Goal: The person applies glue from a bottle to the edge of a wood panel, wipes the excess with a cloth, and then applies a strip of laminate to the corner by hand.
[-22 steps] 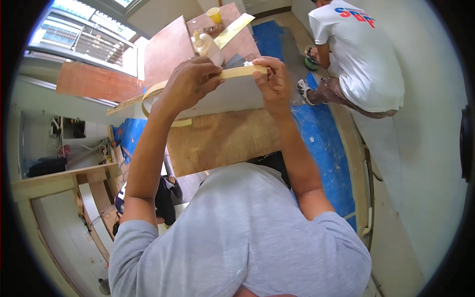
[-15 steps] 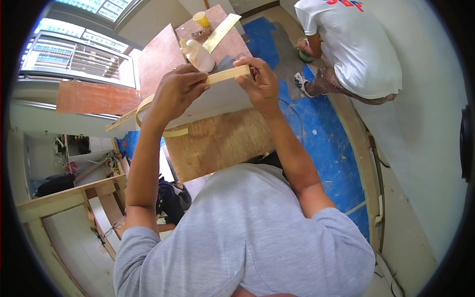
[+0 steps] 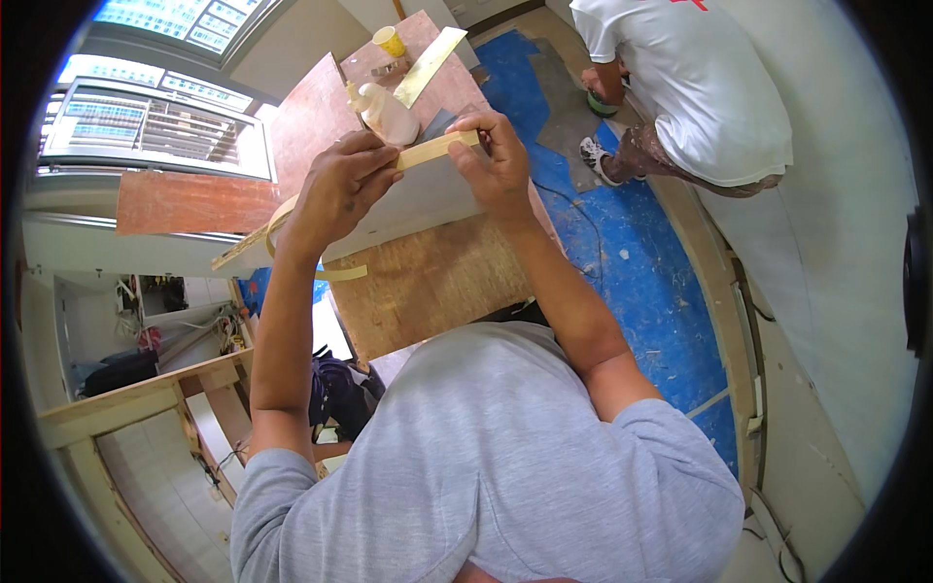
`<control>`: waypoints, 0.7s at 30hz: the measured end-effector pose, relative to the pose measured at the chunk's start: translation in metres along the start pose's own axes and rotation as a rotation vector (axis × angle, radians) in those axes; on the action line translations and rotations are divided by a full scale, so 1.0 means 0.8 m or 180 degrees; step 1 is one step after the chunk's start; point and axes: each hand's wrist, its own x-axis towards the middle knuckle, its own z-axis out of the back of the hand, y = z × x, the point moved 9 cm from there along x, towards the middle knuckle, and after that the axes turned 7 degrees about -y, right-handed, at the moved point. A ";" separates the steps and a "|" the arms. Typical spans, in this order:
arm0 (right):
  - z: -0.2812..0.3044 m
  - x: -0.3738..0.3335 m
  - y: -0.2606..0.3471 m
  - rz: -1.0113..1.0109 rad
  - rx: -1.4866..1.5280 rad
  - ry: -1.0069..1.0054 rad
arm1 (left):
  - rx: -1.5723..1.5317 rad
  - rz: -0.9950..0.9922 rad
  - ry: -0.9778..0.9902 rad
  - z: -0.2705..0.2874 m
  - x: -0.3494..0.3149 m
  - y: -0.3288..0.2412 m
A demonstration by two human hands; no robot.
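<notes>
A pale wood-coloured edging strip (image 3: 431,153) lies along the upper edge of a white-faced board (image 3: 418,201) standing on its long side. My left hand (image 3: 348,182) is closed on the strip partway along it, fingers bent over the edge. At the board's right end my right hand (image 3: 498,163) pinches the strip's end, thumb on the near side and fingers behind. Past my left wrist the loose part of the strip curls down, and its tail (image 3: 345,274) hangs below the board. A white squeeze bottle (image 3: 391,117) is just beyond my hands.
Under the board is a plywood worktop (image 3: 437,282). Farther off, a reddish panel (image 3: 309,121) bears a yellow cup (image 3: 389,41) and a pale yellow strip (image 3: 431,66). Blue sheeting (image 3: 632,291) covers the floor. Another person (image 3: 690,92) crouches at right by the wall, one hand at a green container.
My right hand has shifted slightly left and nearer my left hand, still at the strip's end. The other person's arm has moved a little.
</notes>
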 end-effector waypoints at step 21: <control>-0.009 -0.005 0.001 -0.0491 0.0693 -0.0403 | -0.0369 0.0462 -0.0196 -0.020 0.018 -0.022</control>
